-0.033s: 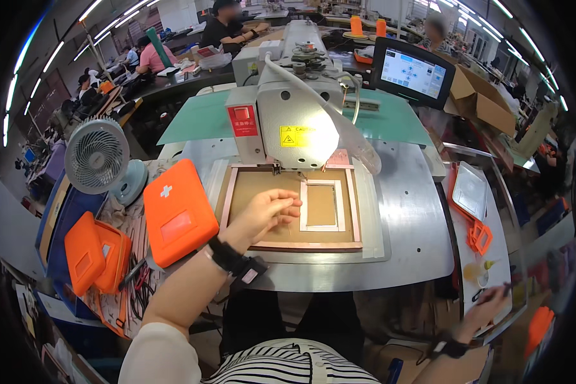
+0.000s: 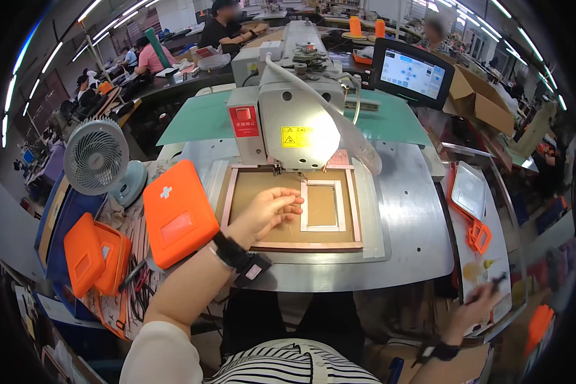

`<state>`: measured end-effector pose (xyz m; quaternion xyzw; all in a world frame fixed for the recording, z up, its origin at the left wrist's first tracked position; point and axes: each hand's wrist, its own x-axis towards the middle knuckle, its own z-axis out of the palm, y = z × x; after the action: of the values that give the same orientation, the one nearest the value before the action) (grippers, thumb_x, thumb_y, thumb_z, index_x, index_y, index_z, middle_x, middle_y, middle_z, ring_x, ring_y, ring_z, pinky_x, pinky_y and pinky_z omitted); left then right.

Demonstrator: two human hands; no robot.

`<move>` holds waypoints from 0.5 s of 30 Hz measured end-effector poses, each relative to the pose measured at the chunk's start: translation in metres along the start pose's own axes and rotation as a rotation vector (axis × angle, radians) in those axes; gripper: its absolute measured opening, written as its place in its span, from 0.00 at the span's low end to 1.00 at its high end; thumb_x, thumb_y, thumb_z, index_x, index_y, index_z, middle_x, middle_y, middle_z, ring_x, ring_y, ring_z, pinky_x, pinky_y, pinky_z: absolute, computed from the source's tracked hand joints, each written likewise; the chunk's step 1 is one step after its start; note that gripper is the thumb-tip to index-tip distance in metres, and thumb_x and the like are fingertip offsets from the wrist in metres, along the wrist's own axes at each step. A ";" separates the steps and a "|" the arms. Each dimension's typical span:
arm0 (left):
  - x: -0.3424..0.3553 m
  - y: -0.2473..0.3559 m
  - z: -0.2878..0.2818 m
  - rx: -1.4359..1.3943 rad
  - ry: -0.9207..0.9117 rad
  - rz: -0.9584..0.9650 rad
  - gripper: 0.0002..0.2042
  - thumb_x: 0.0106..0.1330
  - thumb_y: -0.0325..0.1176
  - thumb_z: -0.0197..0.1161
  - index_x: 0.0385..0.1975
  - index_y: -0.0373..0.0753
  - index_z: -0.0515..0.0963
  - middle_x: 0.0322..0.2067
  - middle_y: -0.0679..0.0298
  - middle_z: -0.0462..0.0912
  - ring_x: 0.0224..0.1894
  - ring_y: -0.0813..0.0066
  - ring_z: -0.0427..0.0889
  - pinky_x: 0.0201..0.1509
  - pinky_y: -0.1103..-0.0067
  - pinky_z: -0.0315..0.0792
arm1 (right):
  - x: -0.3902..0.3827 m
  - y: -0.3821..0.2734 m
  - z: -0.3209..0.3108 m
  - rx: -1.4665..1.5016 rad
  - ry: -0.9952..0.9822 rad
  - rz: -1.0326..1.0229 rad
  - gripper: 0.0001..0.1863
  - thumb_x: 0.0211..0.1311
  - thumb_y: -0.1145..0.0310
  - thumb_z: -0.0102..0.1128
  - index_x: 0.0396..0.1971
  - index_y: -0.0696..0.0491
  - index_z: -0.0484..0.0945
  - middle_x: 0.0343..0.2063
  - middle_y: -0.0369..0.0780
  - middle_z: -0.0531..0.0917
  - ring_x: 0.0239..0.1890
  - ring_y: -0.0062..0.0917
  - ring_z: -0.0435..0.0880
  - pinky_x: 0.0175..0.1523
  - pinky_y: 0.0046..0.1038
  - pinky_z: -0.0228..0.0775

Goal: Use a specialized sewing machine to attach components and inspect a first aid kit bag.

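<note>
My left hand hovers over the brown board inside the pink-edged frame, just left of a white rectangular border. Its fingers are loosely curled and apart, with nothing visible in them. Above stands the head of a grey sewing machine, its needle area near the top of the white border. At the lower right, my right hand is closed on a small dark tool over the white side tray. Motion blurs it, so the tool's kind is unclear.
Left of the frame lie a large orange case and smaller orange pouches, with a fan behind. The white side tray bears a clear box and orange cutouts. A screen stands back right; people sit beyond.
My right hand has moved a little left and up, with the dark tool now pointing up. My left hand stays nearly still over the frame.
</note>
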<state>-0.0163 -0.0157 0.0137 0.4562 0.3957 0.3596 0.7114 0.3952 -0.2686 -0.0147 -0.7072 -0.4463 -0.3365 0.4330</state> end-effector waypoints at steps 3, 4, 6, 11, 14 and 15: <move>0.021 -0.005 -0.010 -0.136 -0.047 -0.042 0.12 0.66 0.29 0.48 0.47 0.31 0.67 0.40 0.58 0.77 0.36 0.75 0.77 0.40 0.82 0.72 | -0.034 -0.122 0.002 1.009 -0.606 0.699 0.11 0.55 0.74 0.48 0.39 0.55 0.65 0.22 0.31 0.66 0.18 0.11 0.61 0.23 0.13 0.52; 0.027 -0.005 -0.008 -0.123 -0.065 -0.065 0.11 0.65 0.29 0.50 0.45 0.32 0.69 0.39 0.59 0.77 0.36 0.75 0.77 0.38 0.82 0.71 | -0.052 -0.145 0.006 1.100 -0.724 0.802 0.14 0.52 0.75 0.51 0.41 0.55 0.66 0.23 0.29 0.66 0.18 0.10 0.61 0.23 0.12 0.53; 0.033 -0.004 -0.007 -0.110 -0.091 -0.095 0.10 0.64 0.29 0.52 0.43 0.34 0.71 0.38 0.60 0.77 0.35 0.76 0.77 0.36 0.83 0.71 | -0.068 -0.190 0.005 1.164 -1.040 0.914 0.12 0.54 0.77 0.49 0.40 0.54 0.64 0.17 0.31 0.67 0.15 0.11 0.62 0.18 0.14 0.51; 0.043 -0.006 -0.013 -0.106 -0.203 -0.129 0.09 0.65 0.30 0.50 0.43 0.37 0.72 0.35 0.62 0.79 0.33 0.80 0.76 0.34 0.85 0.71 | -0.072 -0.238 0.022 1.256 -1.363 0.965 0.09 0.62 0.72 0.46 0.41 0.55 0.64 0.18 0.32 0.68 0.17 0.12 0.63 0.21 0.13 0.52; 0.047 -0.010 -0.017 -0.146 -0.187 -0.127 0.10 0.65 0.30 0.49 0.43 0.38 0.72 0.35 0.63 0.79 0.32 0.82 0.75 0.33 0.86 0.70 | -0.077 -0.246 0.023 1.262 -1.384 0.976 0.09 0.63 0.71 0.45 0.41 0.54 0.64 0.18 0.34 0.70 0.18 0.12 0.64 0.21 0.13 0.52; 0.047 -0.010 -0.018 -0.146 -0.192 -0.129 0.10 0.65 0.30 0.49 0.43 0.38 0.72 0.35 0.63 0.79 0.32 0.82 0.75 0.33 0.86 0.70 | -0.077 -0.247 0.022 1.260 -1.378 0.979 0.09 0.63 0.71 0.45 0.41 0.54 0.64 0.18 0.34 0.70 0.18 0.12 0.64 0.21 0.13 0.52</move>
<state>-0.0107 0.0286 -0.0114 0.4093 0.3269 0.2955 0.7989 0.1403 -0.2184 -0.0131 -0.4959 -0.3560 0.6423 0.4634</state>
